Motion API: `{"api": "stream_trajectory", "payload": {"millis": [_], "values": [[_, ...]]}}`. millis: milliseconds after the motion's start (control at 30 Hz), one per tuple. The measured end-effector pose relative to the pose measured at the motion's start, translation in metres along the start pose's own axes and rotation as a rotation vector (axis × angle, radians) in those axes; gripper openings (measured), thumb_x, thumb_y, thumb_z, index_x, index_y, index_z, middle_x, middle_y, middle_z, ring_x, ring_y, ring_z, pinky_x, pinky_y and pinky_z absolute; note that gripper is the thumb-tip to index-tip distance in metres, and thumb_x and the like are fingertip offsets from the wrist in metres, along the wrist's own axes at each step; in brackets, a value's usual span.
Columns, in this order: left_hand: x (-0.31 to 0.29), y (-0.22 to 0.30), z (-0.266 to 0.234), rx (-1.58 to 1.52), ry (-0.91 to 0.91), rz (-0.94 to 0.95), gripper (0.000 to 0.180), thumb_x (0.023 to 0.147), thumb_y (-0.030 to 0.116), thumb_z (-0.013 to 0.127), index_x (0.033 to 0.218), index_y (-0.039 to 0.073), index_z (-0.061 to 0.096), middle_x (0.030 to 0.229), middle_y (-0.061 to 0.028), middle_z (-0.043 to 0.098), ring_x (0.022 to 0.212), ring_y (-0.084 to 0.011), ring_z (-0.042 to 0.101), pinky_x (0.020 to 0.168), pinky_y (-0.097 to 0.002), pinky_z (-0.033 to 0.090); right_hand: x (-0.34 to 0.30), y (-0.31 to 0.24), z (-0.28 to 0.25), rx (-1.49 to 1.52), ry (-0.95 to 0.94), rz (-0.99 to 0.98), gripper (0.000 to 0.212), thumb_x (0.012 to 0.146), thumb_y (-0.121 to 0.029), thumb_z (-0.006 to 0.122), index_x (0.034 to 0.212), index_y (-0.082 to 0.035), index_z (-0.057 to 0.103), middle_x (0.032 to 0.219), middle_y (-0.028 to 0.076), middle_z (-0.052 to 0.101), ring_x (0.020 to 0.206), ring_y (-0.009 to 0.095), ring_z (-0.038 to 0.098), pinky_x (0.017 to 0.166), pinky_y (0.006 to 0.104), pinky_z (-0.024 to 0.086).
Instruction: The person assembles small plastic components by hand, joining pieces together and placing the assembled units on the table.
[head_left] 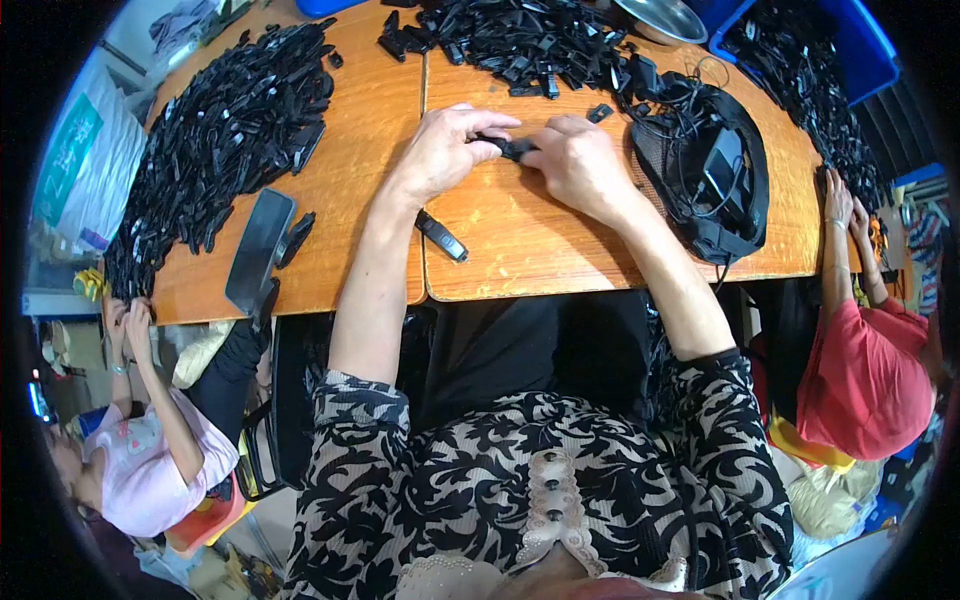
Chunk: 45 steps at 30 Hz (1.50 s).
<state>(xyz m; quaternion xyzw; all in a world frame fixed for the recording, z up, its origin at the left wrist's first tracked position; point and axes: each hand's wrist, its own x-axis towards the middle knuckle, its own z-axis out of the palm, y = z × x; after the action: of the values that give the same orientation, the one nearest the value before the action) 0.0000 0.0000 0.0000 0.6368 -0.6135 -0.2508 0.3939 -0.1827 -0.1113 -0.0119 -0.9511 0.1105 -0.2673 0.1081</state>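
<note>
Over the tabletop (540,230), a black part (513,149) is pinched by the narrowly parted left fingers (488,120) and right fingers (548,140); two-handed working seems under way, and a steady grip appears called for.

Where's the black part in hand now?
In the head view's upper centre, the black part is between left hand and right hand, below a heap.

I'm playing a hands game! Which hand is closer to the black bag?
Right. The right hand is just left of the black bag; the left hand is farther left, beyond the black part they hold.
</note>
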Motion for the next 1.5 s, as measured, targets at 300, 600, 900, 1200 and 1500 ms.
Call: {"api": "stream_trajectory", "payload": {"millis": [300, 600, 900, 1200, 1500], "values": [[-0.014, 0.000, -0.031, -0.125, -0.124, -0.183, 0.047, 0.080, -0.002, 0.074, 0.127, 0.003, 0.070, 0.115, -0.0112, 0.075, 0.102, -0.0174, 0.069, 0.095, -0.0340, 0.054, -0.002, 0.002, -0.017, -0.138, 0.092, 0.091, 0.017, 0.080, -0.010, 0.072, 0.097, -0.006, 0.073, 0.097, 0.010, 0.069, 0.089, 0.031, 0.067, 0.077, 0.0417, 0.057], [0.063, -0.012, 0.000, 0.500, 0.205, 0.269, 0.038, 0.094, 0.009, 0.065, 0.132, 0.009, 0.067, 0.144, -0.0107, 0.061, 0.131, -0.0293, 0.055, 0.115, -0.0411, 0.042, 0.002, 0.030, -0.034, -0.458, -0.174, 0.134, 0.016, 0.081, -0.005, 0.065, 0.096, 0.000, 0.070, 0.103, 0.018, 0.067, 0.102, 0.032, 0.067, 0.082, 0.0400, 0.059], [0.040, -0.022, -0.004, 0.372, 0.145, 0.178, 0.043, 0.086, 0.014, 0.075, 0.128, 0.006, 0.069, 0.137, -0.0159, 0.063, 0.133, -0.0334, 0.054, 0.113, -0.0421, 0.042, -0.013, -0.005, -0.016, 0.327, 0.102, 0.272, 0.021, 0.085, -0.010, 0.070, 0.103, 0.000, 0.067, 0.097, 0.021, 0.070, 0.090, 0.039, 0.068, 0.081, 0.0474, 0.055], [0.011, -0.017, -0.019, 0.079, 0.246, -0.218, 0.039, 0.086, 0.001, 0.074, 0.125, 0.003, 0.070, 0.120, -0.0128, 0.069, 0.100, -0.0230, 0.069, 0.092, -0.0324, 0.056, -0.018, -0.007, -0.022, 0.030, 0.059, 0.285, 0.019, 0.085, -0.017, 0.075, 0.097, -0.003, 0.070, 0.098, 0.015, 0.070, 0.100, 0.034, 0.066, 0.083, 0.0450, 0.054], [0.021, -0.020, 0.003, 0.026, 0.234, 0.066, 0.033, 0.092, -0.003, 0.064, 0.121, 0.008, 0.073, 0.120, -0.0073, 0.072, 0.096, -0.0164, 0.070, 0.086, -0.0297, 0.056, 0.008, -0.008, -0.016, -0.036, -0.009, 0.179, 0.019, 0.087, -0.018, 0.074, 0.099, -0.004, 0.072, 0.099, 0.013, 0.069, 0.095, 0.034, 0.068, 0.078, 0.0446, 0.055]]}}
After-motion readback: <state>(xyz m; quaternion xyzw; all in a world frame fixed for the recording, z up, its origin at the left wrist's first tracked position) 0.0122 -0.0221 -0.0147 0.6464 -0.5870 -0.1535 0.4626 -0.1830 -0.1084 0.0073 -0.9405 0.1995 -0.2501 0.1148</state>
